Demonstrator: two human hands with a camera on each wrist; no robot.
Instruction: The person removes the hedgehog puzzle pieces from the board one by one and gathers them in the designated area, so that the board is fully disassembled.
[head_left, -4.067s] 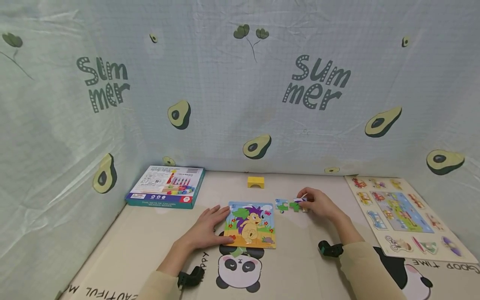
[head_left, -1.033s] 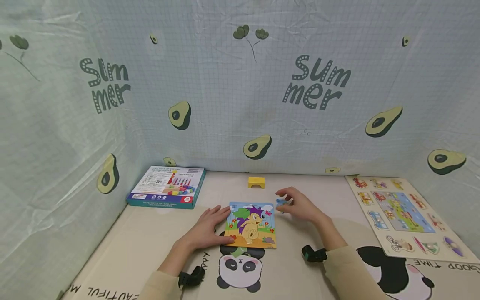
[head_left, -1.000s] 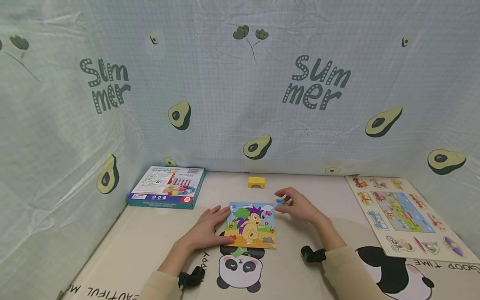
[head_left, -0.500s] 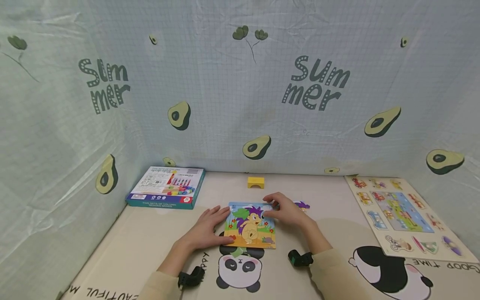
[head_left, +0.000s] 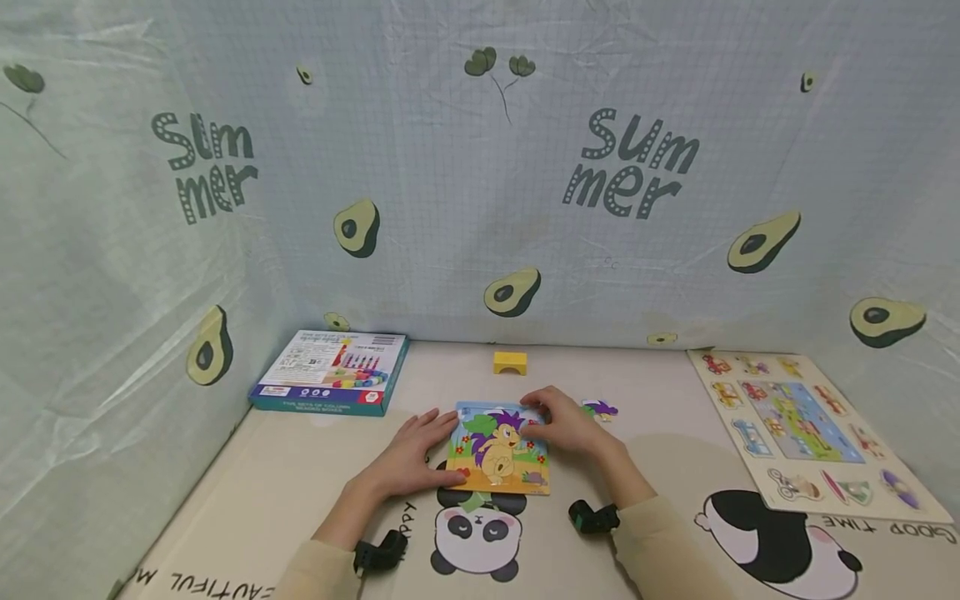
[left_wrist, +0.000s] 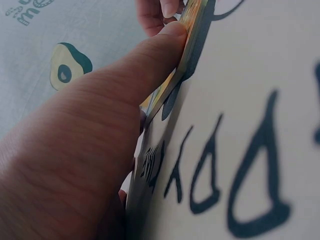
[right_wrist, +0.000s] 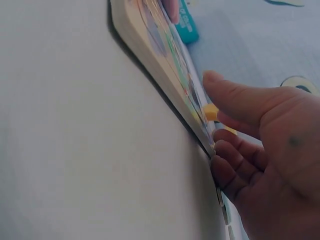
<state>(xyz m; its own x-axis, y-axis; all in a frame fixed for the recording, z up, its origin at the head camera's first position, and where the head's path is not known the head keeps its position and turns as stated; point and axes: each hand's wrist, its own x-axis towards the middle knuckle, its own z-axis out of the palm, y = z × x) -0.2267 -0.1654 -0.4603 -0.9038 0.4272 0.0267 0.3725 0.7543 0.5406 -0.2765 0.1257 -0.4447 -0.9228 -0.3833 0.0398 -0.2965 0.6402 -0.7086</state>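
A square hedgehog jigsaw puzzle (head_left: 497, 462) lies flat on the table. My left hand (head_left: 408, 454) rests along its left side, fingers spread, thumb (left_wrist: 167, 40) on the puzzle's edge. At the upper right corner is my right hand (head_left: 564, 423), its fingers bent loosely. In the right wrist view, its thumb (right_wrist: 235, 95) stands apart from the fingers, over the puzzle (right_wrist: 160, 70), and no piece shows between them. The fingertips are right at the puzzle's edge. Beyond that hand lies a purple and white loose puzzle piece (head_left: 602, 408), partly hidden.
A yellow arch block (head_left: 510, 362) stands behind the puzzle. A flat toy box (head_left: 330, 373) lies at the back left. On the right is a large wooden picture board (head_left: 810, 425). A printed curtain (head_left: 435, 150) closes off the back and sides.
My right hand picked up a blue puzzle piece beside the puzzle and moved left with it to the upper right corner, where that piece is out of sight. The left hand has stayed put.
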